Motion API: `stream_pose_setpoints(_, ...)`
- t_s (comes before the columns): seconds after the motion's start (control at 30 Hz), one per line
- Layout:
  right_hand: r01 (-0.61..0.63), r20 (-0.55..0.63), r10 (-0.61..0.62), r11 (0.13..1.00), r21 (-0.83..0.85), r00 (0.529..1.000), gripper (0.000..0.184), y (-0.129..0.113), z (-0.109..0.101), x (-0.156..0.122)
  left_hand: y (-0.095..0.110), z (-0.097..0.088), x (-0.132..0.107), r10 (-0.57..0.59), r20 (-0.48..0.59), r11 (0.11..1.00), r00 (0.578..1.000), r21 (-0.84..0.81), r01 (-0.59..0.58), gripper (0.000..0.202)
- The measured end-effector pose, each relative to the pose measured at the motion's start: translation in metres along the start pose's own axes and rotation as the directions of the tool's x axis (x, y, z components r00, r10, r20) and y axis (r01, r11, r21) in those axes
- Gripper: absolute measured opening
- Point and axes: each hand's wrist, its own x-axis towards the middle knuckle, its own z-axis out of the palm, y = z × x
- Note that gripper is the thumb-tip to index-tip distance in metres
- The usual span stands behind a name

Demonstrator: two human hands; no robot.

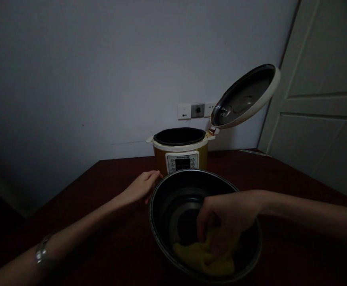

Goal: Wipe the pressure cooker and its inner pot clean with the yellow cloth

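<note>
A dark round inner pot [188, 202] is tilted toward me, its wide mouth facing up and toward the camera. My left hand [145, 184] is at the pot's upper left rim, fingers curled against the outside, some of them hidden behind the wall. Inside the pot, my right hand [227, 216] is closed on a yellow cloth [203, 256], which lies bunched against the lower inner wall. Just behind stands a pressure cooker [203, 159] with a white and gold body, a control panel, and its lid [245, 99] raised to the right.
The cooker stands on a dark red table [113, 171] against a pale wall [101, 79]. Wall sockets [184, 112] are set just above the cooker. A panelled door [319, 99] is at the right. The room is dim.
</note>
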Motion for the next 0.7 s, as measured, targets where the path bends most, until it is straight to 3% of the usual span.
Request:
stream_pose_setpoints(0.17, 0.198, -0.110, -0.215, 0.970, -0.144, 0.970, 0.030, -0.014, 0.004, 0.036, -0.009, 0.022, -0.046, -0.059, 0.025, 0.972, 0.998, -0.228, 0.063, 0.055)
stream_pose_setpoints(0.3, 0.251, -0.271, -0.378, 0.878, -0.407, 0.885, 0.022, -0.021, 0.006, 0.067, -0.007, 0.031, -0.051, -0.131, 0.003, 0.925, 0.991, -0.358, 0.124, 0.058)
stream_pose_setpoints(0.47, -0.008, -0.475, -0.430, 0.735, -0.678, 0.767, 0.018, -0.013, -0.010, 0.088, -0.015, 0.032, -0.045, -0.064, 0.004, 0.942, 0.998, -0.330, 0.062, 0.054)
stream_pose_setpoints(0.6, -0.307, -0.467, -0.383, 0.408, -0.860, 0.797, 0.027, -0.003, -0.024, 0.080, -0.016, 0.027, -0.047, -0.017, 0.095, 0.960, 0.995, -0.277, 0.043, 0.053)
stream_pose_setpoints(0.7, -0.498, -0.558, -0.217, 0.276, -0.822, 0.801, 0.027, -0.001, -0.026, 0.061, -0.010, 0.024, -0.050, -0.015, 0.107, 0.975, 0.994, -0.218, 0.038, 0.053)
